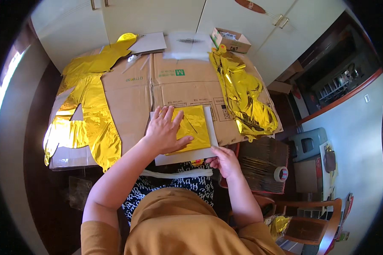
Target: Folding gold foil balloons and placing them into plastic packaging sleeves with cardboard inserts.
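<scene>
A folded square of shiny gold foil [197,127] lies on a white sheet of card [214,131] at the near edge of the cardboard-covered table. My left hand [162,131] rests flat on the foil's left side, its fingers spread. At the card's near right corner, my right hand [224,161] pinches the edge between thumb and fingers. A flat gold foil balloon [95,114] shaped like a letter A is spread out on the left. On the right lies a long crumpled heap of gold foil balloons [247,93].
Flattened cardboard [127,102] covers the table. Along the back are more gold foil [89,61], a grey-white board [149,42], a clear plastic sheet [187,46] and a small open box [234,41]. A tape roll [281,174] sits on a carton at right, near a wooden chair [310,229].
</scene>
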### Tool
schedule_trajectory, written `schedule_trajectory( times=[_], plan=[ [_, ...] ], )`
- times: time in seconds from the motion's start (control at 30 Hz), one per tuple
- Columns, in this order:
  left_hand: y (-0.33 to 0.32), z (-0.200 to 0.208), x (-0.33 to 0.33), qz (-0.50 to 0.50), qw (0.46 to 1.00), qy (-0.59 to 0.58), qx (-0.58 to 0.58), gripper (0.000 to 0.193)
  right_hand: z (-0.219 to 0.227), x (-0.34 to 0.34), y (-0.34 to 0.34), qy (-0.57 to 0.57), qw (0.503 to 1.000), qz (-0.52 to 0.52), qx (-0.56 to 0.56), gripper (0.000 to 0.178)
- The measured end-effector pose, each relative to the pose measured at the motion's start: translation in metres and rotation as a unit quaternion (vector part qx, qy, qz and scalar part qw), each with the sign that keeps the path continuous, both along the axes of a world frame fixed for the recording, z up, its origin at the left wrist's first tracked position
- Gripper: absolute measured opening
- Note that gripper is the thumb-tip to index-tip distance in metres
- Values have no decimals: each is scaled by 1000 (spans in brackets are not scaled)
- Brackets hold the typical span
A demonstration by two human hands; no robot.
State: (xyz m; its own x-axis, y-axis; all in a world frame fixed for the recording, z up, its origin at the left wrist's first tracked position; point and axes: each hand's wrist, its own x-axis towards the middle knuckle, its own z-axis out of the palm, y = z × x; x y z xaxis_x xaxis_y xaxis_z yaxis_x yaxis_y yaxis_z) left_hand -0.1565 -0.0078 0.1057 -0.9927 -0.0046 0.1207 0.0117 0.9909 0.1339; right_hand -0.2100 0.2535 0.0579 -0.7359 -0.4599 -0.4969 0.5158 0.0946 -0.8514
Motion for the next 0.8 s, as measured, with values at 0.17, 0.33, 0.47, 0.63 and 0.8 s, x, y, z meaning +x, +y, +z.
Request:
schedule_trajectory(
  times=[0.17,0.33,0.47,0.63,0.8],
  plan=[
    [3,-8,2,11,1000,19,15,91,48,-6,78,79,987,-17,136,25],
    [1,-34,12,5,995,89,49,90,162,-27,126,343,921,-34,180,10],
    [1,-33,14,3,994,93,64,87,172,-98,85,460,872,-136,93,25],
    [0,-30,13,5,993,98,60,85,61,-193,-30,410,907,-51,74,30],
    [2,-26,12,2,995,96,37,83,14,-180,-111,523,792,21,313,32]
  ],
)
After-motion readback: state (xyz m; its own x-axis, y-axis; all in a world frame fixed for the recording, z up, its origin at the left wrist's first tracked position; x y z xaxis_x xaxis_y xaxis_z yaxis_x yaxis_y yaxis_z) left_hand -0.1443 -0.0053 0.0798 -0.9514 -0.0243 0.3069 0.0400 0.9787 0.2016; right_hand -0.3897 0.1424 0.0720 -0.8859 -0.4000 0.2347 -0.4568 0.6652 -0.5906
